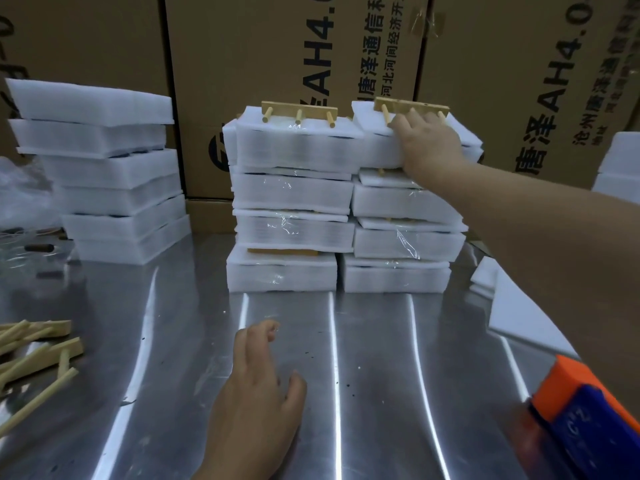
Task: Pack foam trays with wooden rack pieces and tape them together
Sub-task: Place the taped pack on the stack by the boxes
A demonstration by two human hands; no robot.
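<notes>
Take the double stack of taped white foam packs (343, 216) in the middle of the steel table (374, 375) as your landmark. It has two columns of four packs each, eight in all, with clear tape glinting on their fronts.

One flat wooden rack piece lies on top of each column, so two in all. The left rack piece (299, 110) shows three pegs. The right rack piece (412, 106) is partly covered by your hand.

Your right hand (429, 150) rests on the top pack of the right column. Its fingers lie fairly straight over the front upper edge, touching the foam just beside the pegs. The thumb is hidden.

Your left hand (256, 386) is in front of the stack, low over the table. Its fingers are loosely curled and hold nothing.

Left of the stack stands a single leaning pile of untaped foam trays (110, 181), about six high. Loose wooden peg pieces (41, 348) lie nearer you on that side, at least two.

Right of the stack lie flat white foam sheets (519, 313). One orange and blue tape dispenser (581, 407) is closest to you there. Three printed cardboard boxes (277, 46) stand behind.
</notes>
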